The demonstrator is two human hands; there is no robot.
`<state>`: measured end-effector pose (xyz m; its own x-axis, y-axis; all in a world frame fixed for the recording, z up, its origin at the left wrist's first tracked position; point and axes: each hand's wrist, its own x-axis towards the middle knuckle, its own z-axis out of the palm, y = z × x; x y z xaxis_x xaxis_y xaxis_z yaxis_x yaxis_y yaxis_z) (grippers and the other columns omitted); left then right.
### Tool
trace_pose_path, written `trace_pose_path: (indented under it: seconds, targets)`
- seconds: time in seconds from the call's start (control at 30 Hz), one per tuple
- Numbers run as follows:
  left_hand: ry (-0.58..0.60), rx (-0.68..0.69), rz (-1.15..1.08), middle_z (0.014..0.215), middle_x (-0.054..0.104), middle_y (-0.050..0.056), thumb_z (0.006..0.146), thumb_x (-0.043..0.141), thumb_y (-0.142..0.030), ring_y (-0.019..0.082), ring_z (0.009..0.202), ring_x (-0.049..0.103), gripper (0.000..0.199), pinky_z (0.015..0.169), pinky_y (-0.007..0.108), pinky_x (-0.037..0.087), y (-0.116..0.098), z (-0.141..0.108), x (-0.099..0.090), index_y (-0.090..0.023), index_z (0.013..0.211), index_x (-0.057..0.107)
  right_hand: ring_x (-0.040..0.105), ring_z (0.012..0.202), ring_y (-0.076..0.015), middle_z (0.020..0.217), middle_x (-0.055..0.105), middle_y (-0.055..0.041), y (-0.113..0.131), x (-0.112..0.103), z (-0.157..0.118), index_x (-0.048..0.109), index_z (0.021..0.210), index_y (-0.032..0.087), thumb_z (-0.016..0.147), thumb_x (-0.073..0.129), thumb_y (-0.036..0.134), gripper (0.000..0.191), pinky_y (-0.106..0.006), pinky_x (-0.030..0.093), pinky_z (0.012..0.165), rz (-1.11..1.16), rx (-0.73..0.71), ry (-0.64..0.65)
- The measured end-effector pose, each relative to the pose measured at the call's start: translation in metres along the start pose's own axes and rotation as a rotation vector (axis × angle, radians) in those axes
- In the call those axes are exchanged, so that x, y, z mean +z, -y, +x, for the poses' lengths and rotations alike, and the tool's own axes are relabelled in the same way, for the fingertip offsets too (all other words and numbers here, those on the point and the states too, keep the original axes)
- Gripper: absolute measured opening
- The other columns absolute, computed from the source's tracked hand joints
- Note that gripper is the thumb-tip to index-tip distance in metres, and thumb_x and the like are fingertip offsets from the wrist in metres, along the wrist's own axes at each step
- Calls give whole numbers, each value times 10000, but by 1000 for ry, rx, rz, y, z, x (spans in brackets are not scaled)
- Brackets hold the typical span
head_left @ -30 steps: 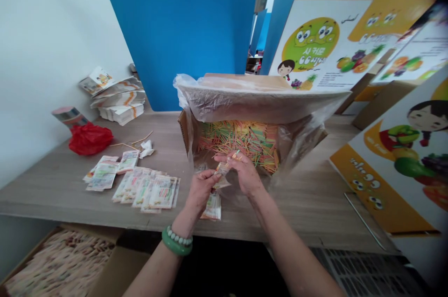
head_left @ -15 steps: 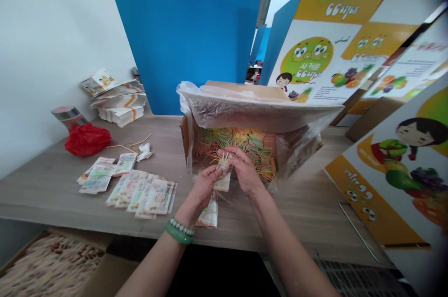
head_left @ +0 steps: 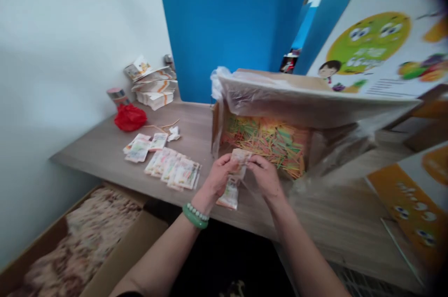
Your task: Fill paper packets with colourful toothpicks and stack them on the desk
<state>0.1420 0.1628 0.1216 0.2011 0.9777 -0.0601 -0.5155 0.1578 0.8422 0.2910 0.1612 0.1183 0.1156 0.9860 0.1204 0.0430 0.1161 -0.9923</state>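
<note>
Both hands (head_left: 241, 176) pinching a small packet (head_left: 241, 158), blurred, contents seemingly hidden, box (head_left: 266, 141) behind

Matt wood-grain table (head_left: 105, 155), brown cardboard box (head_left: 215, 124) lined with glossy clear plastic (head_left: 266, 101) — shiny printed packets (head_left: 175, 169) beside it.

Far behind stands a plain blue panel (head_left: 231, 22). The table (head_left: 196, 124) is grey-brown wood grain. In the brown cardboard box (head_left: 215, 124) lie sticks (head_left: 269, 141) in green, yellow, orange and pink. A red bag (head_left: 130, 117) sits far left. The left wrist wears a green bangle (head_left: 193, 218). The small packets (head_left: 173, 169) look white with multicoloured print, though blurred.
</note>
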Motion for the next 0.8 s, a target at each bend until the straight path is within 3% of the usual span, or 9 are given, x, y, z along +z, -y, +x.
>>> trace_pose_path:
  seconds: [0.1,0.23,0.37,0.47,0.53,0.63,0.73,0.8]
  targets:
    - [57,-8,8,914,703,55,609,895,-360,156,787,599,427,768,286,454,-8,-15,-8,-163,960,753,535,742,-188,717,624,3,3,10,-10,652,649,236,678,662,349,117,-332,397,752,-63,-34,5]
    - [-18,37,113,830,709,67,636,855,-417,166,754,587,349,762,302,448,-18,-36,-24,-142,837,779,519,726,-184,701,599,3,5,35,-26,640,638,230,685,658,353,132,-327,375,720,-65,4,137]
    - [-184,95,297,721,666,38,661,791,-378,159,688,536,248,684,290,401,-27,-48,-52,-154,760,757,534,715,-186,706,591,4,-3,63,-41,633,715,235,718,631,378,143,-324,401,699,3,92,267]
    - [-376,99,451,594,539,-8,692,753,-328,145,592,451,209,604,278,338,-34,-42,-82,-181,624,621,566,720,-197,753,617,-3,-14,66,-48,625,819,247,762,572,350,129,-336,426,703,-107,125,271]
    - [-458,215,755,613,508,6,780,688,-289,166,638,468,262,631,286,335,-35,-32,-103,-190,577,556,585,765,-211,816,645,-22,-21,58,-53,616,851,249,797,543,305,107,-348,423,731,-331,114,155]
    - [-544,367,1394,804,587,81,889,588,-235,235,809,530,213,698,327,337,-31,-17,-127,-181,692,648,621,869,-245,979,687,-86,-26,44,-61,627,950,227,895,494,303,163,-365,416,767,-796,193,36]
    - [-540,291,1891,955,619,144,950,481,-200,301,921,548,246,701,365,332,-25,-6,-139,-165,872,710,644,999,-279,1119,676,-161,-23,41,-64,608,1089,153,972,436,380,307,-373,436,829,-1166,296,90]
    - [-517,240,2029,1004,623,156,976,430,-207,317,961,558,286,711,378,349,-24,-1,-142,-164,974,713,634,1077,-300,1157,662,-185,-21,46,-63,589,1135,111,980,435,434,390,-381,444,876,-1264,309,128]
